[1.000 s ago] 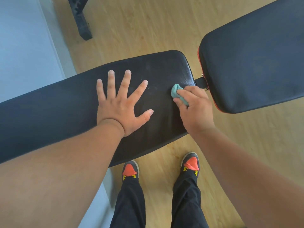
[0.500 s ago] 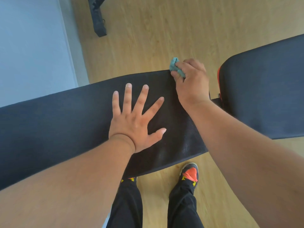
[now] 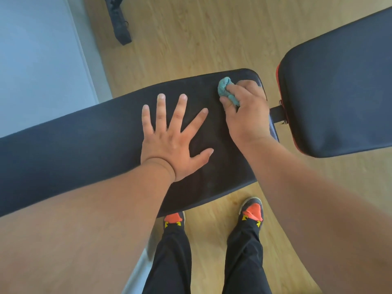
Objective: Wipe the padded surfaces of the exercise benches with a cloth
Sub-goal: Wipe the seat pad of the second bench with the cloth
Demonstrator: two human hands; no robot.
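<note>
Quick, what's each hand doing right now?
Left hand: open, flat on the bench pad.
Right hand: holding the cloth on the pad.

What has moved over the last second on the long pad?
The right hand, gripping the teal cloth, swept from the pad's right end up to its far edge, then came back a little onto the far right corner. The left hand stayed flat, fingers spread, on the long bench pad.

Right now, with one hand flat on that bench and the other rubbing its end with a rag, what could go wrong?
The teal cloth is bunched small in the right hand, so each pass may leave parts of the long black pad unwiped. The left hand rests spread on the pad and covers a patch that could be skipped. The second pad could be forgotten.
</note>
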